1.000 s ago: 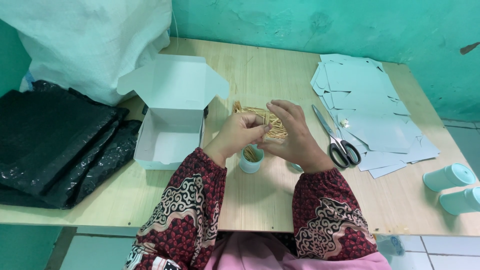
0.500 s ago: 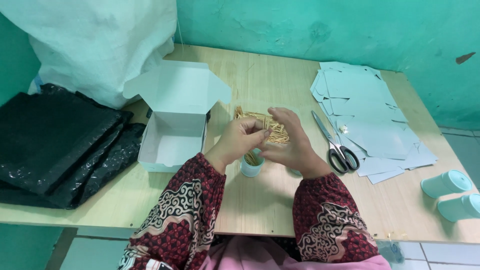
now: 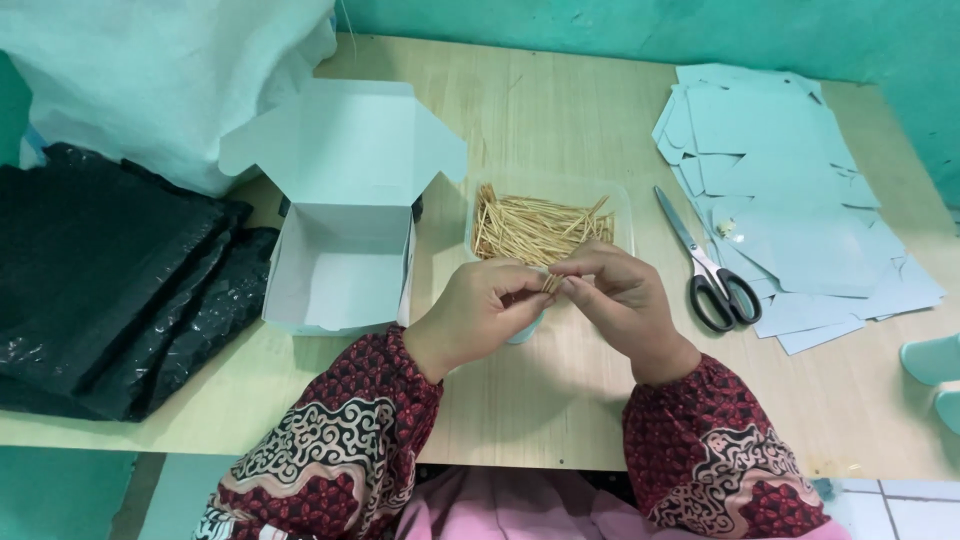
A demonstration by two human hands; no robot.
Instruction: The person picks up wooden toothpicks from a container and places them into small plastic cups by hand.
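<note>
Pale wooden sticks (image 3: 538, 226), thin as toothpicks, lie heaped in a clear shallow tray (image 3: 622, 200) near the middle of the light wood table (image 3: 540, 110). Just in front of that tray, on the person's side, both hands meet. The left hand (image 3: 478, 312) and the right hand (image 3: 618, 300) are each pinched at the fingertips around a small bundle of sticks (image 3: 550, 283), which pokes out between the thumbs and forefingers; the rest of each hand is curled loosely. Under the hands, close to the tray's near edge, a small pale blue cup (image 3: 527, 330) peeks out, mostly hidden, so its contents cannot be made out.

To the left of the tray, almost touching it, stands an open white cardboard box (image 3: 335, 275) with its lid flaps up and its inside bare. Further left of the tray lies a stack of black plastic bags (image 3: 95, 275), and behind them a large white sack (image 3: 150, 80). Right of the tray rest black-handled scissors (image 3: 708, 268), blades pointing away from the person, and beyond them a spread pile of flat pale blue card sheets (image 3: 790, 190). At the far right edge, well apart from the tray, two pale blue cups (image 3: 935, 365) are cut off by the frame.
</note>
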